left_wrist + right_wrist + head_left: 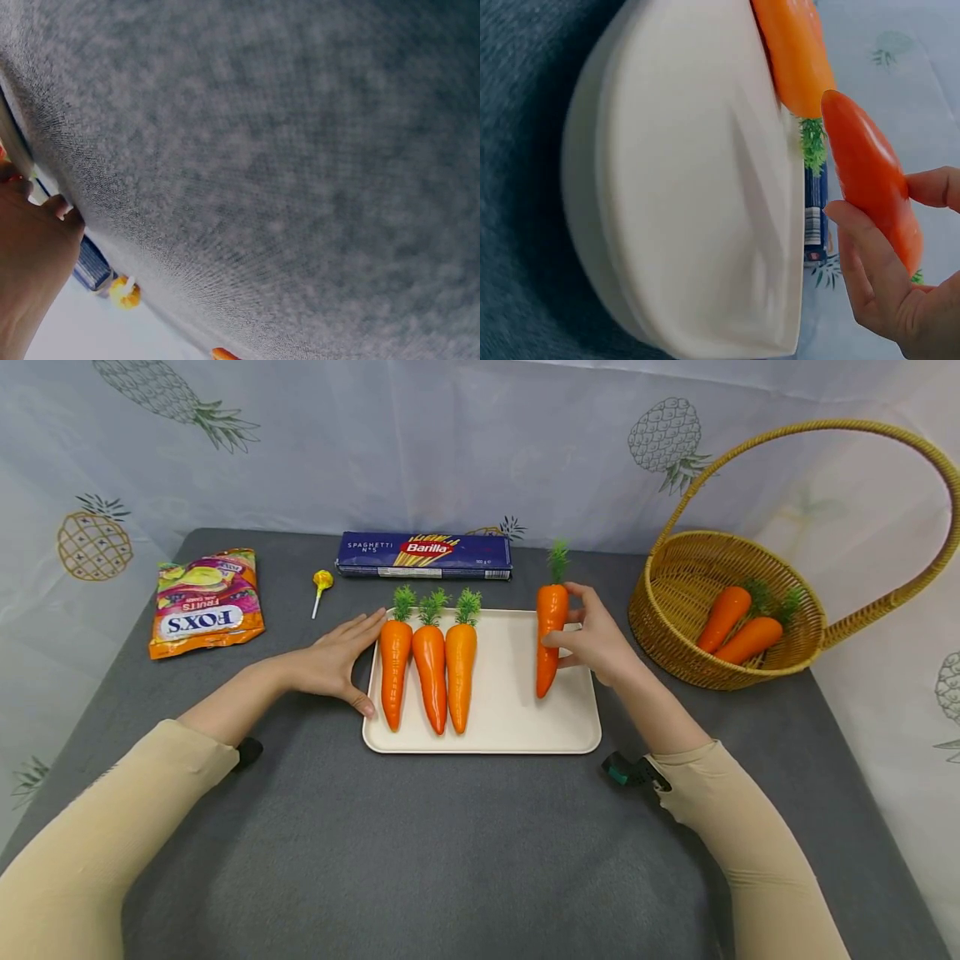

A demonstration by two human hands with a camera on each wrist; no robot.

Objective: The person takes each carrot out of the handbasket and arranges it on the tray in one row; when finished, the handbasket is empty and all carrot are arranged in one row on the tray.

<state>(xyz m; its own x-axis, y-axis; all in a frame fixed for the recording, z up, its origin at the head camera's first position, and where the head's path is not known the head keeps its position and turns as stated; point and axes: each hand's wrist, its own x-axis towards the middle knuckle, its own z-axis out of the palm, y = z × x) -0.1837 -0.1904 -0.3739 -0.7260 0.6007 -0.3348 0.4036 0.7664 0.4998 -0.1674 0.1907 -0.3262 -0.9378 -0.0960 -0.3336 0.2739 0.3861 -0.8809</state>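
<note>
Between thumb and fingers my right hand (598, 639) grips an orange carrot (551, 618) with a green leafy top. In the right wrist view this carrot (870, 172) is raised above the cream tray (682, 180), its tip pointing away from the palm. Three more carrots (430, 677) lie side by side at the left of the tray (517, 731), leaves towards the back. My left hand (336, 662) rests at the tray's left edge with thumb and fingers spread, holding nothing. Only part of that hand (34, 255) shows in the left wrist view.
A wicker basket (652, 643) with a tall handle stands at the right, two carrots (738, 627) inside. Behind the tray lies a blue spaghetti box (423, 556). A yellow lollipop (322, 581) and a Fox's candy bag (206, 602) lie at the back left.
</note>
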